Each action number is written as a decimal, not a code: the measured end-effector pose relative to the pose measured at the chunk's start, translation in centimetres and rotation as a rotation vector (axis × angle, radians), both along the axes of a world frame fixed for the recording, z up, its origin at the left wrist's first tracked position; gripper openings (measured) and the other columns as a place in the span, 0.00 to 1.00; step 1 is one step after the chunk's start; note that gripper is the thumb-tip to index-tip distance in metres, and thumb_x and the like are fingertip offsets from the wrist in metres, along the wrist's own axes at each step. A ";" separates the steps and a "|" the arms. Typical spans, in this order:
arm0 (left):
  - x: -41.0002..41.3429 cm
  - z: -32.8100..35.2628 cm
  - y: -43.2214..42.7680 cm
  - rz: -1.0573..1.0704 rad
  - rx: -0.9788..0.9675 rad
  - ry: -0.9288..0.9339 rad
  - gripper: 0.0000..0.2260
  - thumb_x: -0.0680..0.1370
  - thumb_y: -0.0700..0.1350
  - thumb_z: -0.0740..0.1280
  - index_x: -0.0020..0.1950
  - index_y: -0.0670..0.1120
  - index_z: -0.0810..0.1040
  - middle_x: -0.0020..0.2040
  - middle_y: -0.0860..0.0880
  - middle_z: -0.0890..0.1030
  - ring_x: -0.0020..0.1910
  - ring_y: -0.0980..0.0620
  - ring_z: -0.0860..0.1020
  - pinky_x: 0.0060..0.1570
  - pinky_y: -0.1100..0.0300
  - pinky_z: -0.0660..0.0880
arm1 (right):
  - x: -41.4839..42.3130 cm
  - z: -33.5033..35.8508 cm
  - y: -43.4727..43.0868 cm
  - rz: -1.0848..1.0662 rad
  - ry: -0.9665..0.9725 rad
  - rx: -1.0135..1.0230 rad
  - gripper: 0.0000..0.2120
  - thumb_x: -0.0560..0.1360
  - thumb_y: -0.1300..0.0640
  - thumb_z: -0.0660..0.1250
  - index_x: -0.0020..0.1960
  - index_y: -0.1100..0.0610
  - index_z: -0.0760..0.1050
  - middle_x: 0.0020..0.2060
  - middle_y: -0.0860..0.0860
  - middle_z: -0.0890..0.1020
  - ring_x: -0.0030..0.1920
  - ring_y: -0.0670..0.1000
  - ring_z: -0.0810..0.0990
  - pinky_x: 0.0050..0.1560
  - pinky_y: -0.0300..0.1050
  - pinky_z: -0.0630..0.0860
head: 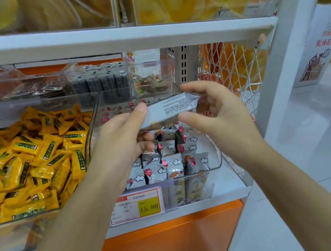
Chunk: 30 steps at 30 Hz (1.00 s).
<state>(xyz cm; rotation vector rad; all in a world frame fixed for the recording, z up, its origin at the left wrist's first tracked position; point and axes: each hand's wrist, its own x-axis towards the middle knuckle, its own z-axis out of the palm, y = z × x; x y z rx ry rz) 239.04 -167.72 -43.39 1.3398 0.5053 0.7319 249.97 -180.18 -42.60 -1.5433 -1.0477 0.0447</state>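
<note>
Holding a silver packet over a clear bin of cloud-print packets.
Left hand pinches it; right hand curves round its end (grip unclear).

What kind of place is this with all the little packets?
Most likely a snack shop. Clear bins on a white shelf hold heaps of yellow packets, and a price tag reading 15.80 sits in front. The left hand and right hand hold one grey packet.
</note>
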 end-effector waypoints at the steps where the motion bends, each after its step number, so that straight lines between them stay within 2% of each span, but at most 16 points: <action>1: 0.2 -0.1 -0.1 -0.003 0.031 -0.012 0.12 0.78 0.51 0.62 0.48 0.44 0.79 0.37 0.49 0.77 0.30 0.58 0.75 0.27 0.65 0.73 | 0.2 0.0 0.0 -0.023 0.036 0.034 0.16 0.70 0.61 0.72 0.55 0.48 0.75 0.46 0.48 0.80 0.42 0.45 0.79 0.43 0.42 0.76; 3: 0.7 -0.3 0.1 0.053 0.283 0.028 0.11 0.79 0.52 0.59 0.49 0.48 0.78 0.41 0.55 0.78 0.34 0.64 0.77 0.31 0.70 0.73 | 0.8 0.1 0.0 -0.089 0.144 0.115 0.11 0.71 0.60 0.72 0.50 0.50 0.76 0.42 0.51 0.81 0.36 0.45 0.78 0.34 0.36 0.74; 4: 1.0 -0.5 0.4 0.095 0.510 0.093 0.10 0.79 0.52 0.58 0.54 0.51 0.76 0.46 0.59 0.78 0.40 0.69 0.76 0.38 0.74 0.72 | 1.1 0.1 -0.1 -0.113 0.206 0.162 0.09 0.71 0.60 0.71 0.49 0.51 0.75 0.43 0.54 0.81 0.36 0.46 0.78 0.31 0.34 0.73; 5: 1.2 -0.7 0.7 0.123 0.747 0.188 0.11 0.80 0.51 0.57 0.60 0.54 0.74 0.53 0.60 0.77 0.50 0.71 0.73 0.50 0.75 0.68 | 1.4 0.1 -0.1 -0.127 0.259 0.205 0.08 0.72 0.61 0.71 0.48 0.53 0.75 0.44 0.56 0.81 0.37 0.49 0.79 0.29 0.34 0.73; 7: 1.8 -1.3 1.5 0.073 1.110 0.395 0.17 0.80 0.49 0.55 0.68 0.53 0.69 0.66 0.56 0.71 0.67 0.59 0.64 0.63 0.63 0.58 | 1.8 0.0 -0.1 -0.151 0.304 0.245 0.06 0.73 0.62 0.70 0.47 0.56 0.73 0.44 0.60 0.81 0.39 0.53 0.81 0.29 0.35 0.74; 9: 2.5 -2.0 1.8 -0.079 1.282 0.572 0.18 0.81 0.47 0.53 0.71 0.53 0.66 0.72 0.57 0.65 0.72 0.58 0.54 0.69 0.54 0.48 | 2.0 -0.2 0.1 -0.161 0.311 0.253 0.06 0.73 0.63 0.69 0.45 0.56 0.73 0.43 0.59 0.81 0.41 0.56 0.83 0.30 0.36 0.76; 11: 3.2 -2.5 1.9 -0.215 1.331 0.709 0.20 0.81 0.48 0.50 0.73 0.53 0.62 0.74 0.58 0.60 0.74 0.61 0.48 0.70 0.50 0.39 | 2.1 -0.2 0.4 -0.154 0.317 0.262 0.06 0.73 0.63 0.69 0.46 0.55 0.73 0.43 0.57 0.80 0.43 0.55 0.83 0.32 0.36 0.77; 14: 3.6 -2.9 2.1 -0.273 1.376 0.834 0.21 0.81 0.50 0.47 0.74 0.53 0.59 0.76 0.57 0.56 0.74 0.60 0.46 0.71 0.47 0.35 | 2.4 -0.3 0.6 -0.159 0.294 0.248 0.06 0.74 0.62 0.68 0.49 0.58 0.73 0.43 0.57 0.80 0.41 0.51 0.82 0.33 0.35 0.77; 17: 3.4 -2.9 2.0 -0.285 1.372 0.822 0.20 0.80 0.50 0.47 0.71 0.52 0.66 0.74 0.57 0.61 0.74 0.59 0.48 0.71 0.45 0.37 | 2.5 -0.3 0.8 -0.185 0.252 0.207 0.10 0.73 0.61 0.69 0.53 0.61 0.72 0.44 0.57 0.79 0.36 0.46 0.81 0.31 0.33 0.75; 20: 2.7 -2.8 1.6 -0.301 1.341 0.824 0.19 0.80 0.50 0.49 0.64 0.50 0.74 0.73 0.57 0.63 0.74 0.60 0.49 0.71 0.46 0.37 | 2.7 -0.4 0.9 -0.230 0.185 0.155 0.09 0.72 0.59 0.70 0.49 0.55 0.72 0.43 0.54 0.79 0.34 0.48 0.80 0.29 0.30 0.72; 22: 2.3 -2.8 1.4 -0.302 1.337 0.814 0.19 0.79 0.49 0.50 0.61 0.49 0.76 0.70 0.57 0.65 0.72 0.60 0.53 0.71 0.48 0.37 | 2.7 -0.4 1.0 -0.263 0.127 0.114 0.08 0.72 0.57 0.71 0.47 0.52 0.72 0.40 0.50 0.79 0.33 0.47 0.79 0.30 0.33 0.71; 26: 1.4 -2.3 1.1 -0.300 1.294 0.746 0.17 0.79 0.50 0.50 0.54 0.51 0.78 0.59 0.58 0.71 0.63 0.59 0.65 0.71 0.50 0.38 | 2.4 -0.3 1.3 -0.276 0.024 0.043 0.08 0.71 0.56 0.71 0.46 0.51 0.72 0.35 0.46 0.76 0.36 0.52 0.78 0.36 0.45 0.75; 30: 0.7 -1.8 0.9 -0.325 1.261 0.738 0.17 0.79 0.50 0.50 0.53 0.52 0.78 0.55 0.58 0.71 0.56 0.59 0.70 0.71 0.49 0.39 | 2.3 -0.2 1.6 -0.260 -0.173 -0.075 0.09 0.71 0.55 0.72 0.47 0.50 0.73 0.37 0.43 0.75 0.38 0.46 0.75 0.38 0.38 0.71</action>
